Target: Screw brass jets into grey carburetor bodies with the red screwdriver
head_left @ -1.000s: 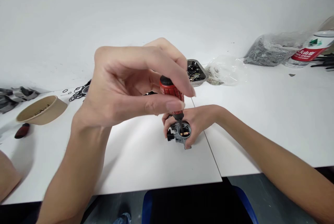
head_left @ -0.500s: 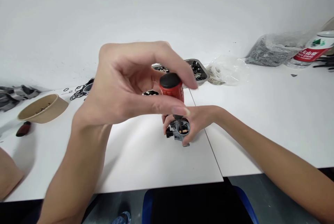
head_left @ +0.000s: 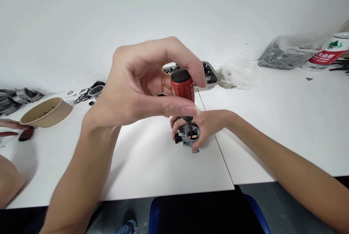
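My left hand point(head_left: 152, 81) is closed on the red and black handle of a screwdriver point(head_left: 183, 85), which it holds upright with the thumb in front and the fingers behind. The screwdriver's shaft points down into the round bore of a small grey metal carburetor point(head_left: 187, 142). A brass-coloured piece shows inside that bore, though the tip itself is hard to make out. Gripping the carburetor against the white table, my right hand point(head_left: 204, 126) has its thumb on the near side and fingers round the far side. A black knob sticks out at the carburetor's left.
Behind my left hand stands a metal tray point(head_left: 212, 77) of dark parts. Clear plastic bags point(head_left: 242, 72) and a bottle point(head_left: 327, 52) are at the right. A tan bowl point(head_left: 61, 112) and black rings point(head_left: 81, 97) lie left, where another person's hand point(head_left: 11, 123) touches a red-handled tool point(head_left: 26, 133).
My left hand has shifted slightly right, with its fingers placed differently round the screwdriver handle. At the far left, another person's hand has come in to the red-handled tool.
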Demonstrator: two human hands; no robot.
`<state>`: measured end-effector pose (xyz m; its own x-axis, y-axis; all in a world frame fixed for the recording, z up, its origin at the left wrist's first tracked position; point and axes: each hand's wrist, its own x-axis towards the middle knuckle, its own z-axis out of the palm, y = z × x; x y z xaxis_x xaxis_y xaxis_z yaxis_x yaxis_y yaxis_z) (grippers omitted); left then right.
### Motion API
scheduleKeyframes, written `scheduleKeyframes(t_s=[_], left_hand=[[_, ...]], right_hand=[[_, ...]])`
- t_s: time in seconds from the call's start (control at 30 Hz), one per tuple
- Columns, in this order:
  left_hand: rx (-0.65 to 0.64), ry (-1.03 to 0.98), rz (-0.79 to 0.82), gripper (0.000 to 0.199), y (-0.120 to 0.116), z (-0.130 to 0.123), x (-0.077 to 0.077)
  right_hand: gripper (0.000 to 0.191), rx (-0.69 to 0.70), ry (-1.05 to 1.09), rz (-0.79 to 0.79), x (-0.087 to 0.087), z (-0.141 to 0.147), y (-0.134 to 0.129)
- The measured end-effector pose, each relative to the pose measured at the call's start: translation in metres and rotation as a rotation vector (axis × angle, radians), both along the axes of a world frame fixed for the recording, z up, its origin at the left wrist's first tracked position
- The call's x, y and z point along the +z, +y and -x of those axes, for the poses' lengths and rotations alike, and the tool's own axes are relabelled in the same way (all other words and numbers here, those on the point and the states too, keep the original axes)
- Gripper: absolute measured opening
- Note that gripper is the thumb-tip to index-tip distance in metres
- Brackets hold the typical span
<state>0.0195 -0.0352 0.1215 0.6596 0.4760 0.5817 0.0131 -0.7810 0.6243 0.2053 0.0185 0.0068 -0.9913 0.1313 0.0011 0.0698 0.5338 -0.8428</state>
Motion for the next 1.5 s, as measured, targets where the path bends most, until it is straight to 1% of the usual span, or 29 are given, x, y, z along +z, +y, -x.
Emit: scheduleKeyframes(t_s=[0.03, 0.1, 0.2, 0.3, 0.37, 0.43, 0.53, 0.63, 0.77, 0.8, 0.93, 1.0, 1.03, 1.1, 1.17, 1.23, 1.3, 1.37, 1.43, 1.5], left_hand=[[0.035, -0.041, 0.003, 0.033, 0.000, -0.001, -0.002], [0.057, -0.104, 0.024, 0.038, 0.001, -0.003, -0.005], [0.037, -0.143, 0.072, 0.040, 0.001, -0.002, -0.007], [0.002, -0.125, 0.106, 0.035, 0.000, -0.001, -0.006], [-0.047, -0.085, 0.100, 0.031, 0.000, -0.001, -0.004], [-0.062, -0.041, 0.075, 0.029, 0.002, -0.002, -0.003], [0.020, -0.067, 0.036, 0.029, 0.003, -0.005, -0.004], [0.075, -0.143, 0.065, 0.025, 0.002, -0.007, -0.009], [0.051, -0.158, 0.141, 0.042, -0.004, -0.004, -0.012], [0.053, -0.153, 0.148, 0.042, -0.005, -0.002, -0.011], [0.018, -0.095, 0.124, 0.033, -0.006, 0.000, -0.006], [-0.033, -0.054, 0.098, 0.033, -0.003, -0.001, -0.004], [-0.037, -0.042, 0.085, 0.032, -0.001, -0.002, -0.004], [-0.011, -0.076, 0.053, 0.030, 0.002, -0.005, -0.005], [0.055, -0.164, 0.031, 0.028, 0.004, -0.007, -0.008], [0.098, -0.213, 0.037, 0.033, 0.004, -0.008, -0.011], [0.085, -0.205, 0.039, 0.041, 0.004, -0.006, -0.012], [0.042, -0.189, 0.009, 0.045, 0.004, -0.003, -0.011], [0.013, -0.156, 0.003, 0.040, 0.002, -0.001, -0.008], [0.011, -0.132, 0.036, 0.033, -0.001, 0.001, -0.005]], right_hand=[[0.048, 0.000, 0.000, -0.002, 0.000, 0.000, 0.000], [0.048, 0.000, 0.017, -0.013, 0.000, 0.000, 0.000], [0.048, 0.005, 0.030, -0.007, 0.000, 0.001, -0.001], [0.048, -0.004, 0.016, -0.009, 0.001, 0.001, -0.001], [0.047, -0.003, 0.016, -0.032, 0.002, 0.001, -0.001], [0.048, 0.007, 0.021, -0.050, 0.002, 0.001, -0.001], [0.048, 0.005, 0.011, -0.056, 0.002, 0.001, 0.000], [0.047, -0.005, 0.003, -0.042, 0.002, 0.001, 0.000], [0.047, -0.003, 0.012, -0.012, 0.002, 0.000, -0.002], [0.047, -0.007, 0.005, -0.009, 0.002, 0.000, -0.002], [0.049, -0.024, -0.031, -0.015, 0.002, 0.000, -0.002], [0.050, -0.020, -0.024, -0.028, 0.003, 0.000, -0.002], [0.049, -0.015, -0.015, -0.037, 0.003, 0.000, -0.002], [0.048, -0.001, 0.003, -0.055, 0.003, 0.001, -0.002], [0.046, 0.001, 0.011, -0.059, 0.003, 0.001, -0.002], [0.047, -0.006, 0.002, -0.035, 0.003, 0.002, -0.002], [0.048, -0.010, -0.003, -0.009, 0.003, 0.002, -0.001], [0.049, 0.002, 0.006, -0.006, 0.002, 0.001, -0.001], [0.049, 0.010, 0.010, -0.014, 0.001, 0.000, 0.000], [0.048, 0.006, 0.000, -0.016, 0.001, 0.000, 0.000]])
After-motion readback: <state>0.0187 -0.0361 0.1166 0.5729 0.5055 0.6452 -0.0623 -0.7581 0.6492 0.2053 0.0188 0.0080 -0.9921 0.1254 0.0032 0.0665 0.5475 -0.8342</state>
